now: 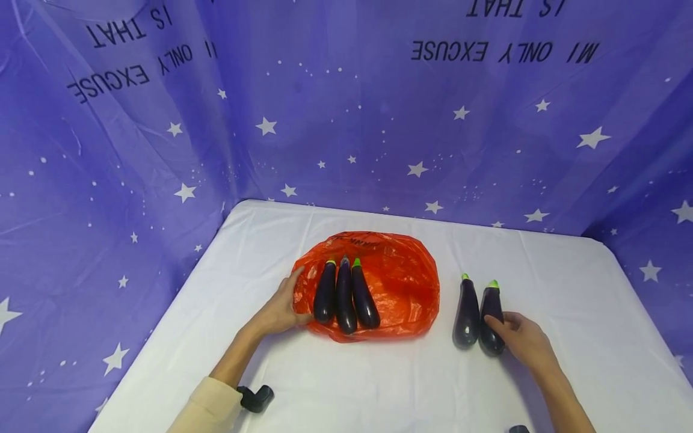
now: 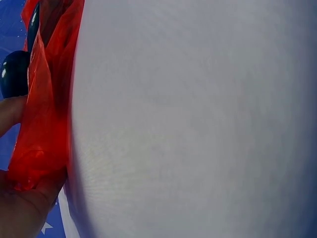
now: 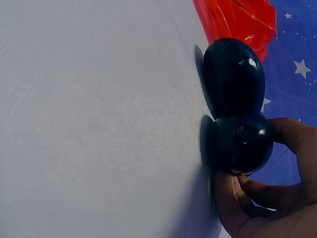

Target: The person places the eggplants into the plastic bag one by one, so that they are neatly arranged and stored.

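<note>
A red plastic bag (image 1: 406,282) lies spread on the white table. Three dark purple eggplants (image 1: 344,297) rest side by side on its left part, stem ends pointing away. At the bag's left edge, my left hand (image 1: 278,310) grips the plastic; the left wrist view shows a fold of the bag (image 2: 42,119) between thumb and fingers. To the right of the bag, two more eggplants lie close together on the tabletop. My right hand (image 1: 522,340) holds the outer eggplant (image 1: 491,300) near its thick end, with the other eggplant (image 1: 467,316) just left of it.
The white tabletop (image 1: 390,385) extends around the bag, backed by a purple-blue curtain (image 1: 352,138) with stars and lettering. A black object (image 1: 257,398) shows beside my left sleeve (image 1: 211,403). Another dark object (image 1: 518,429) sits at the bottom edge near my right forearm.
</note>
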Motion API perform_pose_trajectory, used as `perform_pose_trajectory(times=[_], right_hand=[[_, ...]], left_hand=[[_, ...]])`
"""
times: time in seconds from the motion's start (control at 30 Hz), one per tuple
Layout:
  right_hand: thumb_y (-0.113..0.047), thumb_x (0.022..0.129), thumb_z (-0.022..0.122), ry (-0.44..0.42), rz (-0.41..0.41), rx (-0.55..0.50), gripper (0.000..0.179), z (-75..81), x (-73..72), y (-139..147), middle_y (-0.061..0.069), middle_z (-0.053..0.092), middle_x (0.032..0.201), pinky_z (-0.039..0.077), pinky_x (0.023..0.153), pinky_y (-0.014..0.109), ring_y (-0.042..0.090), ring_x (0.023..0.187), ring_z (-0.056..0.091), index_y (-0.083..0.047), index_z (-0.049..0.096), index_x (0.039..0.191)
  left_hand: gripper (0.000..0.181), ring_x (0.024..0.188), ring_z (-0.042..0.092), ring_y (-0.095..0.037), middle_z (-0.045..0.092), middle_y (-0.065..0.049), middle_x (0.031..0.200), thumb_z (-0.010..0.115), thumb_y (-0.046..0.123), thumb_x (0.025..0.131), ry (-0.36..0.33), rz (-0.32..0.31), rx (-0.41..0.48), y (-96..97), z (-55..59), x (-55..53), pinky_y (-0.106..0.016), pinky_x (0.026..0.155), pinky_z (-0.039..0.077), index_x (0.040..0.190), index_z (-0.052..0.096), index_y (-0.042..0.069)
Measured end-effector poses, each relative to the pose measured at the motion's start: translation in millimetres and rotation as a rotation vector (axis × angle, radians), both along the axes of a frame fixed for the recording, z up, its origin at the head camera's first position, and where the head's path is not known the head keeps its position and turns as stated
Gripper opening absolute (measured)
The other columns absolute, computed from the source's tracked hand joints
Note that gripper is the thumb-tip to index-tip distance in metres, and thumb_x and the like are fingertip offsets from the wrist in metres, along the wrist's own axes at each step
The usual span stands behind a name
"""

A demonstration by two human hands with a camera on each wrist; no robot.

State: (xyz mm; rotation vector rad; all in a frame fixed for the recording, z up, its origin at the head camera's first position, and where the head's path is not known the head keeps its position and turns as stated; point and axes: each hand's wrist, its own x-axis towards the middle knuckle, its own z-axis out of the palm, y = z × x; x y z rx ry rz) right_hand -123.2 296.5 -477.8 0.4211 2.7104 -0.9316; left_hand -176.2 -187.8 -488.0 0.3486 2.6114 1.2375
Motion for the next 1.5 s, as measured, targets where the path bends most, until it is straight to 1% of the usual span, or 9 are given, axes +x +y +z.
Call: perform_pose_trajectory(times=[0.13, 0.23, 0.5, 0.73, 0.87, 1.07, 1.2, 1.33, 1.5], right_hand=[[-0.065, 0.088, 0.046, -0.006, 0.011, -0.008, 0.089, -1.3, 1.7, 1, 0.032, 0.055, 0.118, 0.038, 0.089, 0.058, 0.047, 0.106, 0.052, 0.012, 0.043, 0.132], [-0.066, 0.087, 0.046, -0.015, 0.010, -0.018, 0.090, -1.5, 2.2, 1, 0.033, 0.055, 0.118, 0.039, 0.089, 0.057, 0.046, 0.105, 0.054, 0.012, 0.042, 0.132], [-0.066, 0.088, 0.046, -0.013, 0.013, -0.032, 0.090, -0.7, 0.6, 2, 0.033, 0.054, 0.119, 0.040, 0.089, 0.057, 0.044, 0.103, 0.055, 0.012, 0.041, 0.133], [-0.065, 0.088, 0.046, -0.026, 0.024, -0.049, 0.092, 1.9, 0.0, 2, 0.034, 0.053, 0.120, 0.042, 0.087, 0.055, 0.040, 0.099, 0.059, 0.014, 0.039, 0.133], [-0.063, 0.089, 0.047, -0.026, 0.026, -0.068, 0.089, 2.0, -0.1, 3, 0.033, 0.055, 0.118, 0.044, 0.084, 0.051, 0.033, 0.093, 0.061, 0.014, 0.040, 0.133], [-0.062, 0.089, 0.049, -0.021, 0.034, -0.090, 0.087, 3.6, -0.2, 4, 0.031, 0.057, 0.116, 0.045, 0.081, 0.045, 0.030, 0.092, 0.061, 0.012, 0.041, 0.133], [-0.060, 0.089, 0.050, -0.011, 0.034, -0.133, 0.085, 9.3, -0.5, 2, 0.029, 0.056, 0.120, 0.045, 0.080, 0.039, 0.030, 0.097, 0.060, 0.011, 0.040, 0.135], [-0.058, 0.090, 0.049, 0.003, 0.041, -0.153, 0.084, 18.4, -0.7, 1, 0.031, 0.052, 0.124, 0.043, 0.085, 0.046, 0.036, 0.104, 0.056, 0.011, 0.038, 0.137], [-0.058, 0.091, 0.049, 0.004, 0.055, -0.165, 0.084, 30.8, -0.8, 0, 0.031, 0.051, 0.125, 0.040, 0.088, 0.050, 0.037, 0.106, 0.055, 0.010, 0.035, 0.138]], left_hand=[[0.108, 0.128, 0.036, -0.039, 0.031, -0.022, 0.139, 0.082, 0.020, 0.068, -0.006, 0.007, 0.005, 0.6, -0.3, 2.8, -0.059, 0.104, 0.029, 0.152, 0.012, 0.013], [0.109, 0.128, 0.036, -0.040, 0.032, -0.023, 0.138, 0.082, 0.019, 0.068, 0.009, 0.002, -0.001, 0.6, -0.9, 3.6, -0.059, 0.104, 0.029, 0.151, 0.013, 0.012], [0.109, 0.127, 0.038, -0.039, 0.034, -0.023, 0.136, 0.082, 0.020, 0.067, 0.050, -0.015, -0.001, -0.1, -1.6, 0.6, -0.057, 0.104, 0.030, 0.151, 0.013, 0.011], [0.109, 0.129, 0.035, -0.039, 0.032, -0.023, 0.138, 0.082, 0.023, 0.068, 0.040, -0.016, -0.008, -0.7, -1.1, 0.0, -0.057, 0.105, 0.029, 0.151, 0.012, 0.011], [0.109, 0.129, 0.035, -0.039, 0.032, -0.024, 0.138, 0.082, 0.024, 0.069, 0.040, -0.019, 0.003, -0.5, -1.3, 0.1, -0.058, 0.105, 0.029, 0.151, 0.013, 0.010], [0.109, 0.130, 0.035, -0.040, 0.031, -0.023, 0.139, 0.082, 0.023, 0.069, 0.026, -0.017, 0.005, -0.3, -0.5, 0.8, -0.059, 0.105, 0.028, 0.151, 0.013, 0.011], [0.108, 0.130, 0.034, -0.040, 0.030, -0.023, 0.140, 0.082, 0.021, 0.069, 0.021, -0.015, -0.001, -0.5, 0.0, 0.6, -0.059, 0.105, 0.028, 0.151, 0.012, 0.011], [0.108, 0.131, 0.033, -0.041, 0.030, -0.023, 0.140, 0.082, 0.020, 0.069, 0.013, -0.014, 0.000, -0.2, 1.1, 0.8, -0.059, 0.104, 0.028, 0.151, 0.012, 0.012], [0.108, 0.131, 0.033, -0.042, 0.030, -0.023, 0.141, 0.082, 0.019, 0.069, 0.004, -0.011, -0.005, 0.1, 1.8, 1.3, -0.059, 0.104, 0.028, 0.151, 0.012, 0.012]])
